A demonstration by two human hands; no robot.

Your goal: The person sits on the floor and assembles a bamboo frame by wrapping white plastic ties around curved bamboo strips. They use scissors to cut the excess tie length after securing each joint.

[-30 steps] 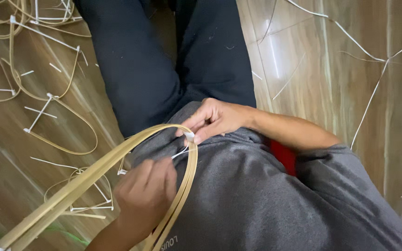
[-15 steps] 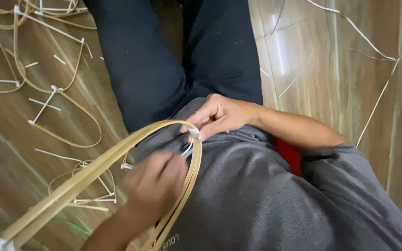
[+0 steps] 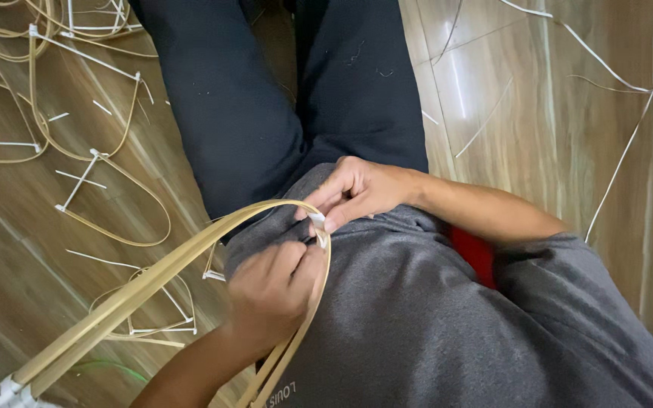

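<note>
Head view looks straight down my front, and I see both hands meeting at my lap over the grey sweatshirt (image 3: 432, 317). My right hand (image 3: 360, 193) comes in from the right with the forearm laid across my waist, wrist bent down, its fingers curled narrow and pinching a small white tie (image 3: 317, 221) at the top of the bend in a bamboo strip bundle (image 3: 168, 268). My left hand (image 3: 273, 291) rises from the bottom edge, knuckles up, fingers closed around the same bend just below the tie, with the thumb side touching the strips. The bundle is a set of flat pale strips folded into a tight loop: one leg runs down-left to a white wrapped end (image 3: 5, 393) at the corner, the other drops along my left wrist to the bottom edge. My black trousers (image 3: 266, 98) stretch away at the top. On the wooden floor (image 3: 553, 113) to the left lie loose bent bamboo loops (image 3: 107, 196) joined with white ties, well apart from my hands; thin pale strands (image 3: 621, 151) cross the floor on the right. A red patch (image 3: 474, 253) shows beside my right forearm.
</note>
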